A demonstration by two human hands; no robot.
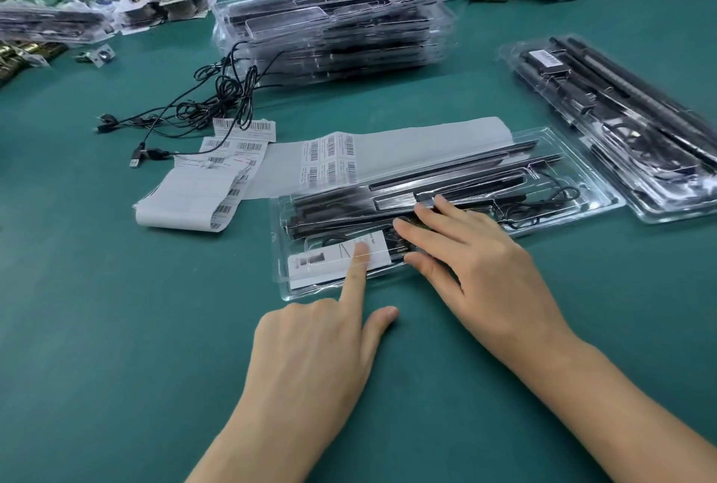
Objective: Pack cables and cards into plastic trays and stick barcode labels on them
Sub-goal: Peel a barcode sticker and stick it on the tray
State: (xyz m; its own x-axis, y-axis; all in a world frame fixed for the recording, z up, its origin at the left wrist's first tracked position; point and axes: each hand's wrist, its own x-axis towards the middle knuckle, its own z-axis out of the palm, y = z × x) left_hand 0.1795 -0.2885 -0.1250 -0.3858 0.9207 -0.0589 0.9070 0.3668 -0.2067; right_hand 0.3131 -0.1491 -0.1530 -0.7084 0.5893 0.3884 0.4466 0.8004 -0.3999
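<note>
A clear plastic tray [562, 156] lies in front of me on the green table, holding black bars, a coiled black cable [543, 199] and a white card [329, 259] at its near left end. My left hand [322, 350] presses its straight index finger on the card through the tray; its other fingers are curled under. My right hand [473, 261] rests flat with straight fingers on the tray's middle. Strips of barcode labels [329, 156] lie just behind the tray.
A tall stack of packed trays [333, 28] stands behind. More packed trays [620, 125] lie at the right, one with a label. Loose black USB cables [186, 110] spread at the left. Curled label backing [194, 195] lies beside them. Piles of cards and parts line the far edge.
</note>
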